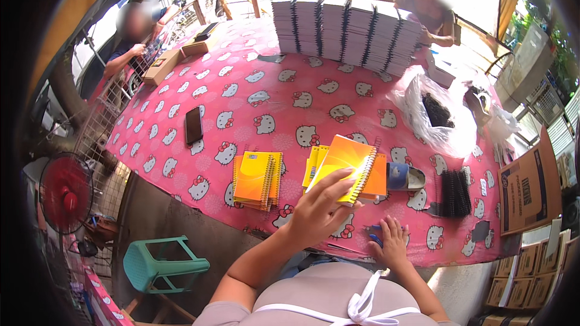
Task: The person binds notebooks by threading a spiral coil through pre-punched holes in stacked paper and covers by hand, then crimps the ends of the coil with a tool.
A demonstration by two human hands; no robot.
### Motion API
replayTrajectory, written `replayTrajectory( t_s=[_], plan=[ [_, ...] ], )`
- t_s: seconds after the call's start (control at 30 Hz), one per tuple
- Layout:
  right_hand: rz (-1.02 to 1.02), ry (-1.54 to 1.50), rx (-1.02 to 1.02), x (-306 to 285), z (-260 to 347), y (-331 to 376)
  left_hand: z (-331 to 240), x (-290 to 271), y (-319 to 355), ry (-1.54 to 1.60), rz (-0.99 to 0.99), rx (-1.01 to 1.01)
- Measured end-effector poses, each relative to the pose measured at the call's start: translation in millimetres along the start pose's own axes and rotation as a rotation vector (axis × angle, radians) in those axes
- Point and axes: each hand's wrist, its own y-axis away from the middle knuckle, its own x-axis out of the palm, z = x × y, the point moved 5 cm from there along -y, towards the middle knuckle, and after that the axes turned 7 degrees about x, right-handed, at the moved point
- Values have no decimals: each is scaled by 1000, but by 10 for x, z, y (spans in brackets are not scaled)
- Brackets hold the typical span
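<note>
Visibly, the left hand [323, 206] holds a notebook [345, 162]; lettering [525, 191] marks a carton [542, 172].

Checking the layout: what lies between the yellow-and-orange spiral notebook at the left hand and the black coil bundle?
The head view shows a partly covered orange notebook, then a blue slipper-shaped item.

Dark lettering [524, 191] on brown carton [539, 169]

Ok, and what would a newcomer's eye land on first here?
Probably the bright pink, cat-patterned tablecloth filling the middle of the view. Next, the tall row of black-coiled page stacks at the table's far side, then the glossy yellow-orange notebook under the left hand, near the table's front edge.
</note>
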Motion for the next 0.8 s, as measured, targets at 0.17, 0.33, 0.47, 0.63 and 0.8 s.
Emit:
replayTrajectory(
  t_s=[0.17,0.33,0.47,0.63,0.8],
  plan=[
    [-20,-549,85,-547,158,-148,-33,-7,-44,-90,88,193],
    [-216,-564,-204,-1607,892,-349,-86,-31,-79,-148,196,190],
    [-313,-467,-266,-1779,1106,-413,-66,-30,-24,-115,155,110],
    [131,-927,-154,-1494,1041,-503,-69,-41,19,-105,120,151],
    [1109,-1930,220,-1118,1084,-506,-35,-92,72,-182,107,238]
  ],
)
